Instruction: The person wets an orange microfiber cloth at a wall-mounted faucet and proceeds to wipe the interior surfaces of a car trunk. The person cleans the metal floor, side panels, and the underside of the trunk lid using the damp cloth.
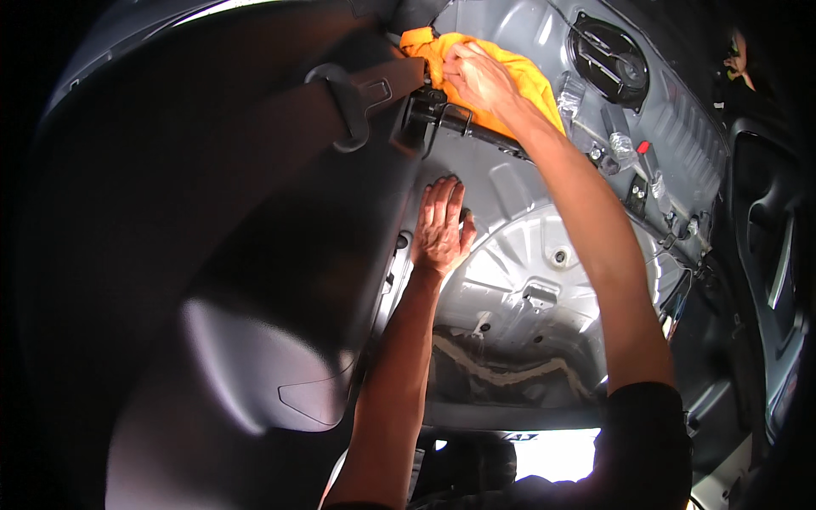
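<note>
The right hand (478, 78) pressed a bunched orange cloth (510, 72) onto the bare grey metal floor panel (527, 280) of the car interior, fingers closed on it. The cloth lay at the top, its long axis running toward the lower right. The left hand (440, 225) lay flat with fingers spread, holding nothing, pointing upward.

I am inside a stripped car body. Bare grey sheet metal (527, 280) fills the middle, with a round pressed well and a seam of tan sealant (501, 370) below it. A dark trim panel (212, 212) covers my left. An oval speaker (610, 61) sits upper right. Daylight shows through a gap (552, 455) at the bottom.
</note>
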Motion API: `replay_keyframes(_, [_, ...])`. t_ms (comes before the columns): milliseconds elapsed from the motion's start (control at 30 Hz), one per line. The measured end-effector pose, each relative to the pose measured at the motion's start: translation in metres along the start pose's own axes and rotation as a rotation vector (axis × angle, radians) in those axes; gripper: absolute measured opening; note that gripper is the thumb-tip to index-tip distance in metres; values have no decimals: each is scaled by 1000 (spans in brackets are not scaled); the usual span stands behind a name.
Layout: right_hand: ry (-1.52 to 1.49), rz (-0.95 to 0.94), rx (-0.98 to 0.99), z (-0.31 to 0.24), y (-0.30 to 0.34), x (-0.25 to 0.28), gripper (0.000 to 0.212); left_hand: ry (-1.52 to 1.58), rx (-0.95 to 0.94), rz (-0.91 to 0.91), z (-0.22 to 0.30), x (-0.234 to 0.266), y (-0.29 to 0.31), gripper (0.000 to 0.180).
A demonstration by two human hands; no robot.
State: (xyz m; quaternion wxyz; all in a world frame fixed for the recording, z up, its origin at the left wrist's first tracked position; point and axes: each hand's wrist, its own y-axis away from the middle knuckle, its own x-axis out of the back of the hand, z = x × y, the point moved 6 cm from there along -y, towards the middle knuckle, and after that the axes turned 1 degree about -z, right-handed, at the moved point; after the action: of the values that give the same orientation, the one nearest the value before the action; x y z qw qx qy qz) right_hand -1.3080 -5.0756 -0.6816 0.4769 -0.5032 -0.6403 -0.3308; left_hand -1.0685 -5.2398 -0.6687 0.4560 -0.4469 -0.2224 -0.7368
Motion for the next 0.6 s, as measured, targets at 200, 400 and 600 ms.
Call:
replay_keyframes(200, [-491,-447,-540,50,77,136,30,8,35,-9,-3,2,11,69])
replay_keyframes(400, [-1131,126,-586,4,103,231,29,17,35,-5,-5,2,13,69])
replay_keyframes(600, [-995,143,-324,8,7,18,36,3,-8,16,5,-3,-6,72])
